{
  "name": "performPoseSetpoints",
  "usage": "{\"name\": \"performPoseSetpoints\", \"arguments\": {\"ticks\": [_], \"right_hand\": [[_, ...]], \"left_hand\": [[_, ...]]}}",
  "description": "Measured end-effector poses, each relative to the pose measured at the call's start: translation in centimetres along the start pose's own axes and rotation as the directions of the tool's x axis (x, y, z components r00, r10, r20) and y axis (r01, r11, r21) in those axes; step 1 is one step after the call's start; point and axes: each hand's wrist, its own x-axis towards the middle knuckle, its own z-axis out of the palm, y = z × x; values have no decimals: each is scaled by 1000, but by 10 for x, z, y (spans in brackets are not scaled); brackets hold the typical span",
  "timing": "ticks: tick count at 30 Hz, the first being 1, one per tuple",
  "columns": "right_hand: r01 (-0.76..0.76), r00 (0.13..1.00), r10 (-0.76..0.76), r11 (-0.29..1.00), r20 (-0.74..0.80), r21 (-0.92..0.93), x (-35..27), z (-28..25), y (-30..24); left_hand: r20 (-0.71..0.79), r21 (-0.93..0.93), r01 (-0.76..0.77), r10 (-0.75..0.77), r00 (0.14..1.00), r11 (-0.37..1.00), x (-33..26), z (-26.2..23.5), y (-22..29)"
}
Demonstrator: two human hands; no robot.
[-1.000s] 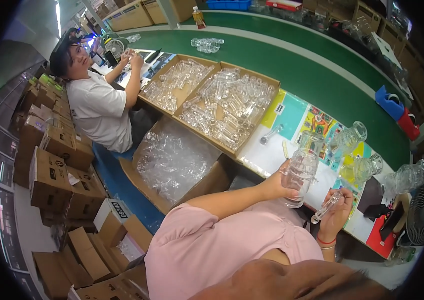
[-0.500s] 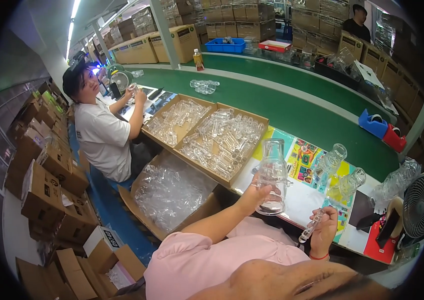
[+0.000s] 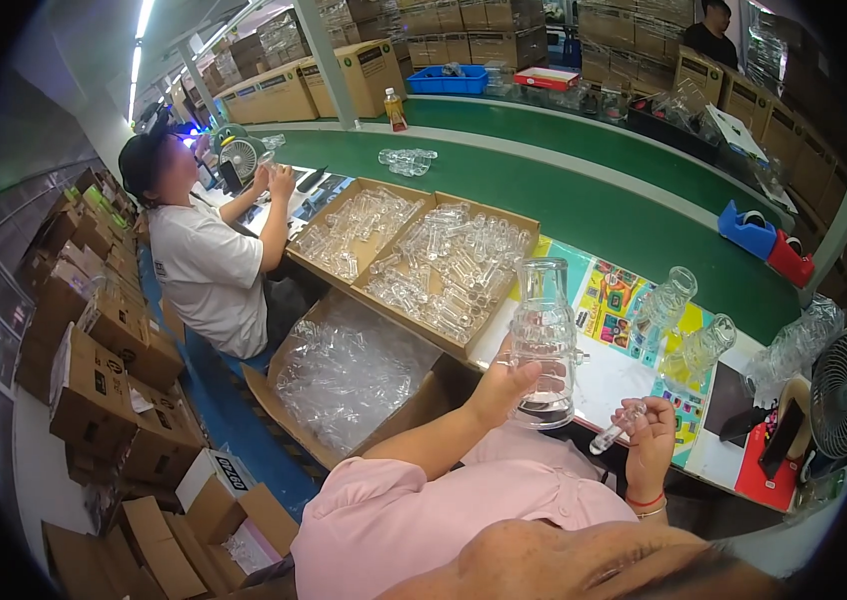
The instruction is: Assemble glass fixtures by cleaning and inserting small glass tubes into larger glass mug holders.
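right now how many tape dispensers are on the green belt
2, side by side at the belt's near edge on the right: a blue plastic tape dispenser and a red plastic tape dispenser touching it. Others may be hidden.

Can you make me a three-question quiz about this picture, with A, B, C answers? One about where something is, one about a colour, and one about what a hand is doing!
1. Where is the open box of clear plastic bags?
A. On the green belt
B. On the floor to the person's left
C. On a shelf

2. What colour is the conveyor belt?
A. Green
B. Yellow
C. Black

3. What is the left hand doing?
A. Resting flat on the table
B. Holding a clear glass bottle
C. Hanging free

Answers:
1 B, it sits low beside the table.
2 A, its long curved top is green.
3 B, its fingers wrap the clear glass bottle; the right hand holds a small clear tube.
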Motion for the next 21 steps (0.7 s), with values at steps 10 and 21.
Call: {"name": "performPoseSetpoints", "arguments": {"ticks": [10,21], "right_hand": [[-87,993,85,996,85,27,34,15,-20],[-206,966,174,965,190,163,30,16,-20]], "left_hand": [[-31,129,32,-28,999,991,-1,21,-9],[-23,312,26,-20,1000,950,2,32,-10]]}}
